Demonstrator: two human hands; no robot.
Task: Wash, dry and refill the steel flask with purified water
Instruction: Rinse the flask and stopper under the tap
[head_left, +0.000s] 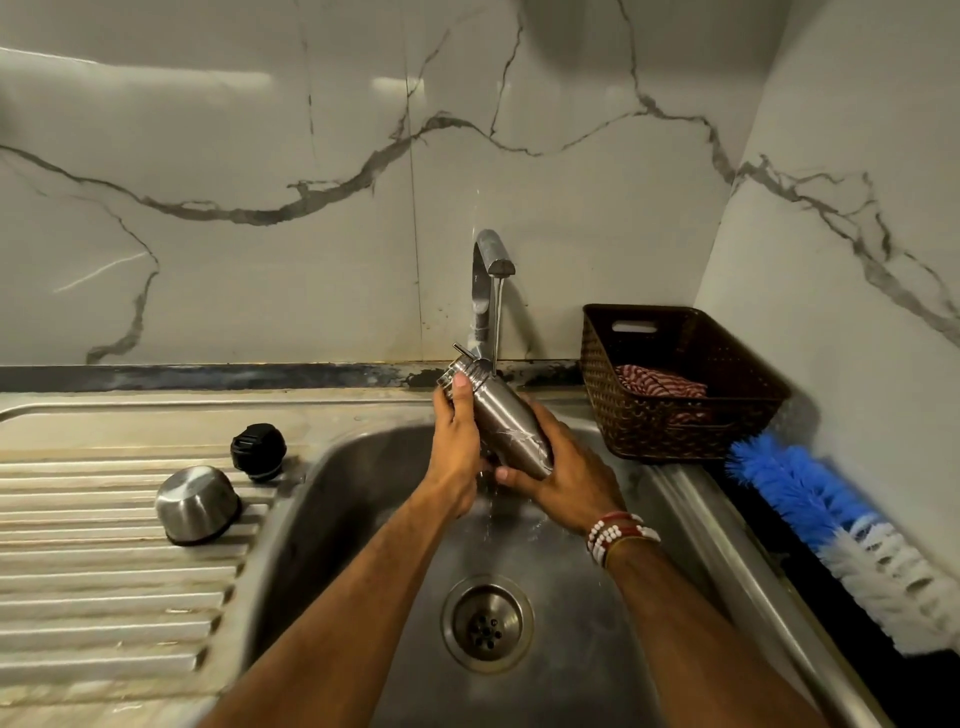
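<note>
One view only was supplied: a wide-angle head cam, held above the near edge of the sink (317, 519) and aimed fwd & down into it at close range. The tap (492, 257) & marble wall (249, 156) behind the sink were also taken in.

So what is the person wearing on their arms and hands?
No sleeves or gloves show: both forearms are bare. Just behind the right hand, the wrist has stacked bracelets of red and white beads, with a thin yellowish thread beside them. The left hand and wrist wear nothing.
</note>
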